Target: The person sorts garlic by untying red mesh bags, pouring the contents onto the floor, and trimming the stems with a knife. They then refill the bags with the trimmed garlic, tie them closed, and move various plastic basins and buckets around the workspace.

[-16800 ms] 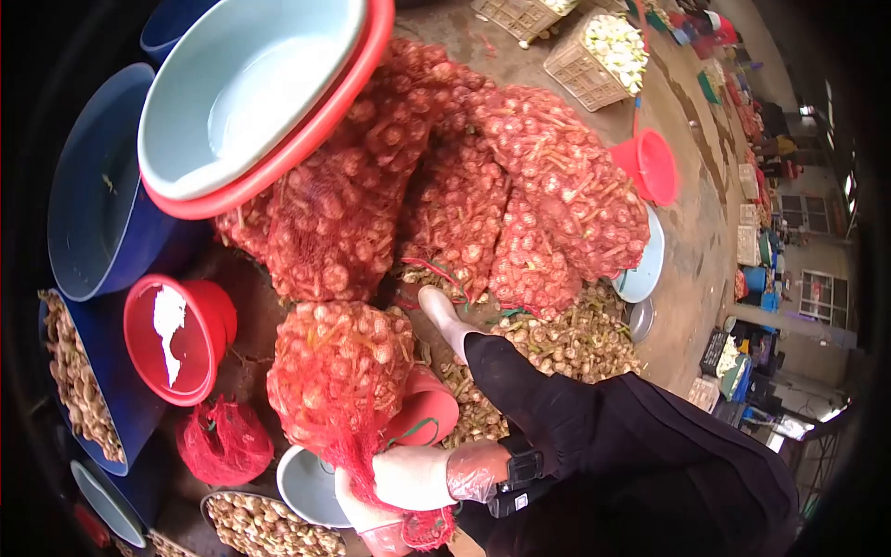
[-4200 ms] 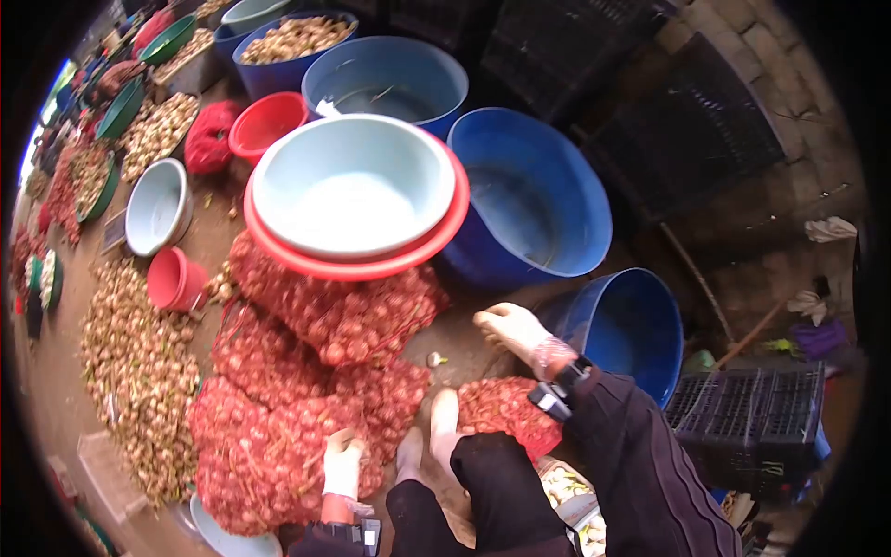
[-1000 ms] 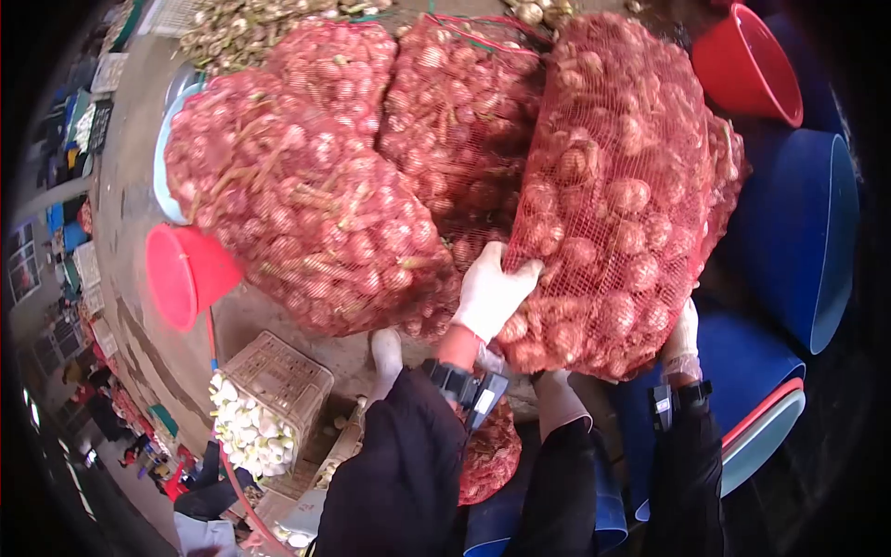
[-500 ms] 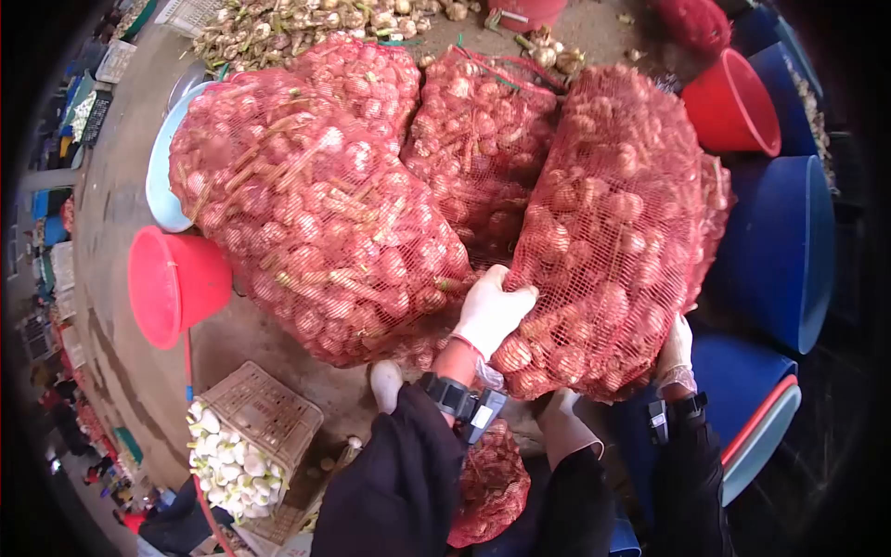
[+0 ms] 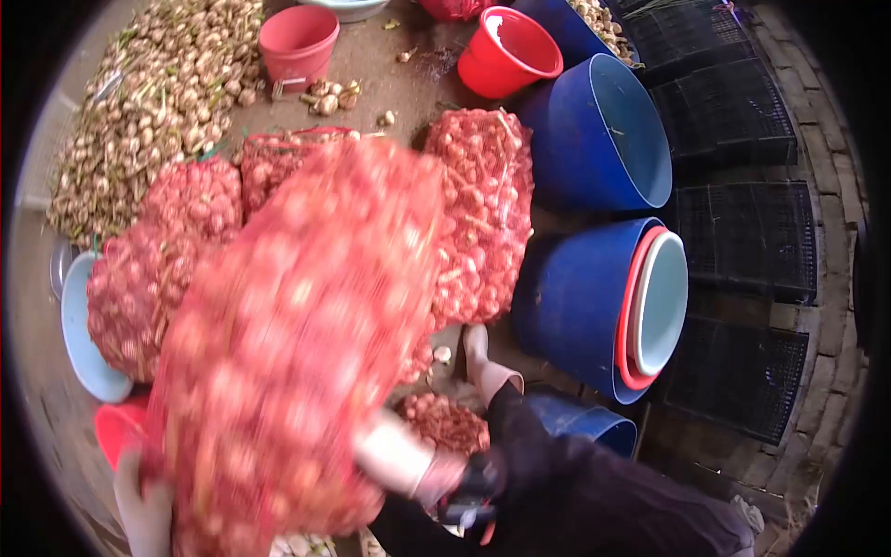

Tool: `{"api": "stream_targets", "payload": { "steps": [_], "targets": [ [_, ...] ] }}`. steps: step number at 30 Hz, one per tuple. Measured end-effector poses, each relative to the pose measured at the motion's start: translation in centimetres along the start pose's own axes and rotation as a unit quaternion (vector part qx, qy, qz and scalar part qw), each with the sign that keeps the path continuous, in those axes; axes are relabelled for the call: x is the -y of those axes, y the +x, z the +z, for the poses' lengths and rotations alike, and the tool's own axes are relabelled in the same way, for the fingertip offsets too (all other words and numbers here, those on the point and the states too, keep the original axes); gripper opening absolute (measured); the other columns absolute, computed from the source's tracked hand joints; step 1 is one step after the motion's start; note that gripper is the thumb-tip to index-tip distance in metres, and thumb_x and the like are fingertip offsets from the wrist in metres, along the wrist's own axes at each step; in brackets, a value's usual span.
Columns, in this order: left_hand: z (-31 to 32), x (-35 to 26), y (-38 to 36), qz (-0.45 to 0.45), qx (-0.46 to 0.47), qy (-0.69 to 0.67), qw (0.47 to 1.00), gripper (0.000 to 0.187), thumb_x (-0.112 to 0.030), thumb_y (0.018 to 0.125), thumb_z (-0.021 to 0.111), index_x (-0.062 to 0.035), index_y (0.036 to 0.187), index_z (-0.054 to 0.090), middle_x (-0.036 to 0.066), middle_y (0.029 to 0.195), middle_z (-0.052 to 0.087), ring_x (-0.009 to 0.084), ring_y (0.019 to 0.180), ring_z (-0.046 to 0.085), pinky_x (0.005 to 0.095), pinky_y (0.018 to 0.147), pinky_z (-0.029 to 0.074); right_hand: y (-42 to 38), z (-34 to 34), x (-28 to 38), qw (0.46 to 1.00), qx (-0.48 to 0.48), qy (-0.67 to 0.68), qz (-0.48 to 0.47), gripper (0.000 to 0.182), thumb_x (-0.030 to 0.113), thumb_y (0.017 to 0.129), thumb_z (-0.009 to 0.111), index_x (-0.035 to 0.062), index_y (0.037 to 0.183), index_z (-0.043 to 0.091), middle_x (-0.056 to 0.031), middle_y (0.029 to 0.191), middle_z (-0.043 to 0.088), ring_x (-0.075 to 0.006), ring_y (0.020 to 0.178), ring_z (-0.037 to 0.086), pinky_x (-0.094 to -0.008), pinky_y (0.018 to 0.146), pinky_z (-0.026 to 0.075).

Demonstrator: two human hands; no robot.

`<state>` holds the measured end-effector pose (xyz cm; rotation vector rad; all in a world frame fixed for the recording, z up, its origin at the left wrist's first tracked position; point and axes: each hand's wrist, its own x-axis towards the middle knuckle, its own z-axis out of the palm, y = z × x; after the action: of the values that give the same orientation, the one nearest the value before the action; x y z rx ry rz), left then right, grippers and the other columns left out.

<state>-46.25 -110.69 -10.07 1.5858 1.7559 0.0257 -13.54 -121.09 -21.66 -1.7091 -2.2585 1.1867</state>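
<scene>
Here, two gloved hands carry a large red mesh sack (image 5: 297, 343) full of garlic bulbs, blurred by motion. The right hand (image 5: 394, 455) presses against the sack's lower right side, its grip closed on the netting, fingers partly lost in the blur. The left hand (image 5: 144, 506) sits at the sack's lower left corner, under the load; whether its fingers are curled or spread cannot be told. The sack lies between and above both hands, filling the middle of the view. Its long axis runs on a slant, from the lower left near the hands up toward the upper right, away from the person.

Beyond it, more filled red mesh sacks (image 5: 483, 204) lie on the concrete floor (image 5: 390, 84), one lengthwise just right of the carried sack. A loose heap of garlic (image 5: 148, 102) spreads at upper left, near a pink bucket (image 5: 297, 42). A red bucket (image 5: 506, 56) stands at the top. Big blue tubs (image 5: 603, 130) line the right side, one holding a pale basin (image 5: 664, 302) nested in a red one. Black crates (image 5: 742, 223) stand by the far right wall.
</scene>
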Motion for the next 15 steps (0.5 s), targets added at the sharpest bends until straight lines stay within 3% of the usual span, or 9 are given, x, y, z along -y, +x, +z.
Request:
{"api": "stream_targets", "payload": {
  "steps": [1,2,4,6,8,11,12,14,15],
  "targets": [
    [-0.1,3.2,-1.2,0.007,0.005,0.088,0.996,0.048,-0.012,0.076,0.061,-0.0011,0.122,0.051,0.013,0.108,0.06,0.0229,0.099,0.058,0.0352,0.088,0.046,1.1,6.3,0.8,0.95,-0.26,0.172,-0.027,0.008,0.004,0.076,0.053,-0.001,0.081,0.058,-0.021,0.079,0.06,-0.0346,0.075,0.06,-0.0436,0.07,0.05],
    [-0.5,4.6,-1.5,0.01,0.023,0.183,0.983,0.061,-0.021,0.079,0.068,-0.0046,0.134,0.047,0.016,0.116,0.063,0.0276,0.103,0.061,0.0409,0.092,0.047,2.6,4.2,2.9,0.827,-0.292,0.466,0.115,0.015,0.015,0.082,0.05,0.0021,0.086,0.056,-0.0168,0.068,0.058,-0.0347,0.069,0.062,-0.0451,0.062,0.051],
    [2.3,-5.2,0.7,-0.255,0.124,0.315,0.906,0.06,-0.02,0.084,0.062,0.0033,0.135,0.042,0.021,0.128,0.053,0.0313,0.116,0.051,0.0426,0.101,0.039,3.2,10.4,3.1,0.972,0.078,0.215,-0.061,0.017,0.017,0.084,0.049,0.0024,0.088,0.057,-0.0179,0.069,0.059,-0.0362,0.068,0.062,-0.0475,0.059,0.051],
    [9.2,2.9,0.0,0.02,-0.134,-0.028,0.99,0.05,-0.009,0.081,0.053,0.0013,0.13,0.047,0.019,0.13,0.05,0.0278,0.121,0.047,0.0398,0.102,0.035,4.0,15.4,3.7,0.97,0.021,0.242,0.003,0.017,0.017,0.084,0.049,0.0024,0.089,0.057,-0.019,0.069,0.058,-0.0371,0.066,0.062,-0.0483,0.056,0.05],
    [12.4,-1.2,2.7,-0.024,-0.157,0.178,0.971,0.055,-0.006,0.084,0.052,0.0017,0.137,0.04,0.022,0.138,0.042,0.0304,0.127,0.043,0.0403,0.105,0.035,4.8,13.4,2.6,0.977,0.058,0.199,-0.047,0.016,0.015,0.082,0.05,0.0031,0.089,0.057,-0.0179,0.067,0.058,-0.0367,0.066,0.062,-0.0476,0.056,0.05],
    [18.3,6.5,5.9,-0.043,-0.292,0.062,0.953,0.051,0.001,0.087,0.041,0.0013,0.138,0.037,0.023,0.141,0.04,0.0356,0.124,0.044,0.0397,0.106,0.033,4.9,13.4,0.7,0.961,0.022,0.272,-0.052,0.019,0.015,0.082,0.05,0.005,0.096,0.058,-0.0184,0.072,0.059,-0.036,0.068,0.062,-0.048,0.058,0.05],
    [18.8,7.8,6.6,-0.046,-0.296,0.059,0.952,0.051,0.001,0.087,0.041,0.0013,0.138,0.037,0.023,0.141,0.04,0.0356,0.124,0.044,0.0397,0.106,0.033,5.4,9.7,-1.0,0.96,0.126,0.211,-0.137,0.02,0.016,0.082,0.049,0.0051,0.096,0.058,-0.0187,0.074,0.059,-0.0359,0.071,0.063,-0.0461,0.061,0.051],
    [19.0,10.0,6.5,-0.152,-0.268,0.039,0.951,0.053,0.004,0.084,0.039,0.0012,0.137,0.039,0.022,0.139,0.043,0.0357,0.124,0.045,0.0405,0.106,0.033,6.1,6.8,-4.8,0.898,0.328,0.285,-0.066,0.034,0.032,0.088,0.046,0.0032,0.1,0.061,-0.0206,0.094,0.065,-0.0374,0.086,0.064,-0.0453,0.078,0.05],
    [19.2,9.5,6.1,-0.154,-0.277,-0.019,0.948,0.054,0.005,0.082,0.039,0.0017,0.135,0.041,0.022,0.136,0.045,0.0368,0.126,0.043,0.0411,0.108,0.032,5.5,6.8,-7.9,0.897,0.33,0.283,-0.077,0.044,0.039,0.09,0.043,0.0028,0.105,0.062,-0.0213,0.104,0.064,-0.0381,0.091,0.062,-0.0454,0.083,0.049]
  ]
}}
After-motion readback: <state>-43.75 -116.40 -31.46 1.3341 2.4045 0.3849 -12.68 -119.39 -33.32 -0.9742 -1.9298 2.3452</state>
